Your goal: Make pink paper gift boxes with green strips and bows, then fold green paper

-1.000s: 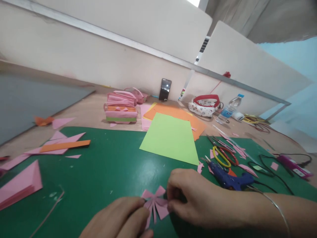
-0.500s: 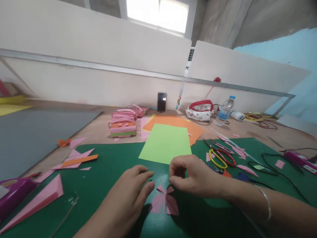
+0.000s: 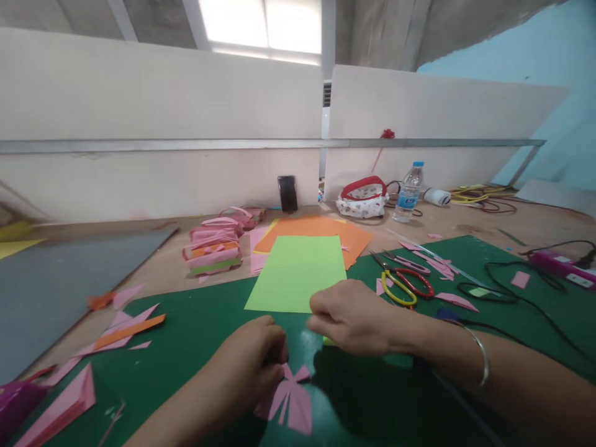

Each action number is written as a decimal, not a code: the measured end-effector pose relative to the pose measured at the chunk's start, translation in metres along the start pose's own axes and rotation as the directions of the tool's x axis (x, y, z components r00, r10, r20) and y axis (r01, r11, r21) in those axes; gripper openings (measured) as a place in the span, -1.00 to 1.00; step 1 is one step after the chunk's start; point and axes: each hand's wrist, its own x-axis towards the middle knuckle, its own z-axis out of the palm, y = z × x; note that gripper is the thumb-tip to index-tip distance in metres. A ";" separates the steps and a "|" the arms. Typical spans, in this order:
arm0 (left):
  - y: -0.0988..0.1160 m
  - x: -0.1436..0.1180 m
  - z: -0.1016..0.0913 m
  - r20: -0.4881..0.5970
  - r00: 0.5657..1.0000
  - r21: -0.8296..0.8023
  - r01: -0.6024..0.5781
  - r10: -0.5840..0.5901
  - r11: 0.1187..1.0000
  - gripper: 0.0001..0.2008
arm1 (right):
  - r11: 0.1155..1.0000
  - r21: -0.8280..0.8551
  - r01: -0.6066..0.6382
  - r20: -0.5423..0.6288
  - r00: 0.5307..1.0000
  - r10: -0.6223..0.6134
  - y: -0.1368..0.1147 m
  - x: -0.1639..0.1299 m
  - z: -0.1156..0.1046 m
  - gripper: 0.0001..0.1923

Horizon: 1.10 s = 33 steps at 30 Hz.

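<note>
My left hand (image 3: 261, 354) has its fingers curled in, with the thumb at the upper left of a pink paper bow (image 3: 295, 406). It partly covers the bow, so I cannot tell whether it grips it. The bow's slit tails spread over the green cutting mat (image 3: 186, 347). Above and to the right, my right hand (image 3: 349, 316) is closed like a fist. A small yellow-green piece (image 3: 328, 341) shows under its fingers; whether it is held is hidden. Just behind lies a light green sheet of paper (image 3: 298, 273).
Yellow- and red-handled scissors (image 3: 400, 288) lie to the right, near pink scraps and black cords. Orange paper (image 3: 358, 239), folded pink paper pieces (image 3: 216, 248), a phone (image 3: 287, 194), a pouch (image 3: 363, 202) and a water bottle (image 3: 410, 195) are farther back. Pink and orange strips (image 3: 125, 332) lie left.
My left fingers, spread before, are now curled in by the bow. My right hand has closed further, and a yellow-green piece now shows beneath it. The view has shifted.
</note>
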 end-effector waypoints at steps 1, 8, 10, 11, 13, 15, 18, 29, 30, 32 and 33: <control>0.001 0.000 0.001 0.004 1.000 -0.017 0.002 -0.002 1.000 -0.84 | 1.000 -0.004 -0.014 0.024 1.000 0.014 0.000 0.001 0.001 -0.59; 0.001 -0.008 0.001 -0.002 1.000 -0.162 0.015 -0.016 0.987 -0.86 | 0.965 0.255 -0.055 0.147 0.989 0.017 0.000 -0.003 0.009 -0.81; -0.001 -0.009 -0.001 0.021 0.998 -0.297 0.063 -0.060 0.953 -0.88 | 0.922 0.378 -0.087 0.196 0.981 0.012 -0.002 -0.006 0.013 -0.84; -0.003 -0.010 -0.002 0.031 0.996 -0.363 0.086 -0.080 0.928 -0.89 | 0.895 0.430 -0.120 0.213 0.977 0.029 -0.003 -0.007 0.016 -0.79; -0.004 -0.009 -0.005 0.026 0.995 -0.453 0.097 -0.095 0.886 -0.92 | 0.843 0.507 -0.179 0.220 0.973 0.074 -0.005 -0.006 0.021 -0.70; -0.004 -0.008 -0.006 -0.001 0.995 -0.494 0.087 -0.101 0.865 -0.94 | 0.821 0.536 -0.196 0.176 0.977 0.118 -0.006 -0.004 0.026 -0.74; -0.002 -0.005 -0.009 -0.017 0.995 -0.584 0.068 -0.096 0.809 -0.92 | 0.809 0.550 -0.208 0.108 0.978 0.179 -0.006 0.000 0.026 -0.85; 0.014 0.001 0.002 0.080 0.995 -0.903 0.096 -0.054 0.419 -0.58 | 0.685 0.696 -0.216 0.000 0.954 0.301 0.001 0.002 0.014 -0.90; 0.015 0.000 0.004 0.057 0.995 -0.917 0.083 -0.077 0.391 -0.57 | 0.677 0.705 -0.211 -0.015 0.950 0.312 0.002 0.002 0.015 -0.90; 0.016 0.000 0.007 0.015 0.993 -0.937 0.056 -0.120 0.344 -0.56 | 0.644 0.733 -0.219 -0.016 0.941 0.339 0.002 0.002 0.016 -0.89; 0.016 -0.001 0.008 0.009 0.991 -0.944 0.053 -0.135 0.325 -0.58 | 0.629 0.744 -0.225 -0.014 0.936 0.352 0.001 0.003 0.015 -0.89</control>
